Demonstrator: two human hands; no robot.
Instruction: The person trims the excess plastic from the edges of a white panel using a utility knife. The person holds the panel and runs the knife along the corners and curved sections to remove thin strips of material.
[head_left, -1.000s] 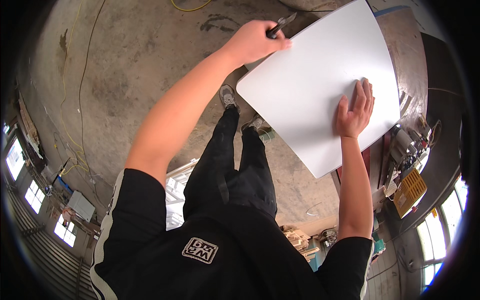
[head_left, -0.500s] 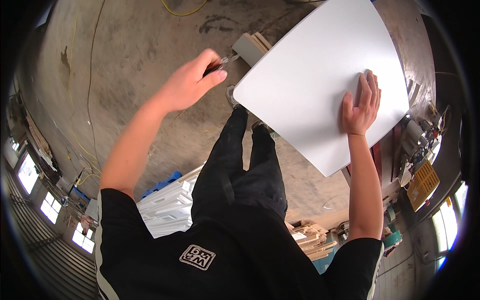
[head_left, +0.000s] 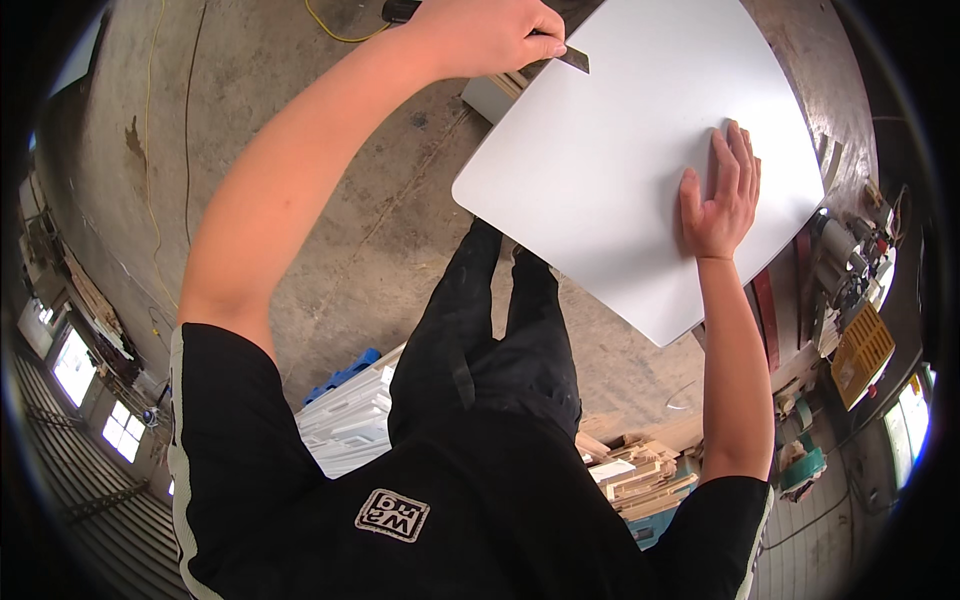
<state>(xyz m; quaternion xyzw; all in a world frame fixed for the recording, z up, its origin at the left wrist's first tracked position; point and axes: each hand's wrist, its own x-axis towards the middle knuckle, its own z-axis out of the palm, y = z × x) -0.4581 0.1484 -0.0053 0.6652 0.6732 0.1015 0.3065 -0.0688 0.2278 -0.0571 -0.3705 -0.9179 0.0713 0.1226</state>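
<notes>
A large white panel (head_left: 610, 170) with rounded corners and a curved far side spreads out in front of me. My left hand (head_left: 500, 38) is at its far left edge, fingers closed on a flat dark blade (head_left: 574, 60) with a slanted tip. The blade's end lies over the panel's edge; the part inside my grip is hidden, so I cannot see a handle. On the right half of the panel, my right hand (head_left: 722, 200) rests palm down, its fingers stretched out and holding nothing.
Stacked boards (head_left: 490, 97) stand partly under the panel's left edge. White strips (head_left: 350, 425) and wooden offcuts (head_left: 640, 475) lie on the floor beside my legs. Metal machinery (head_left: 845, 250) and a yellow slotted piece (head_left: 862, 355) are at the right. A yellow cable (head_left: 335, 32) crosses the floor.
My left hand has moved up and right with the blade, from beside the panel's near left corner to its far left edge. My right hand stays flat on the panel.
</notes>
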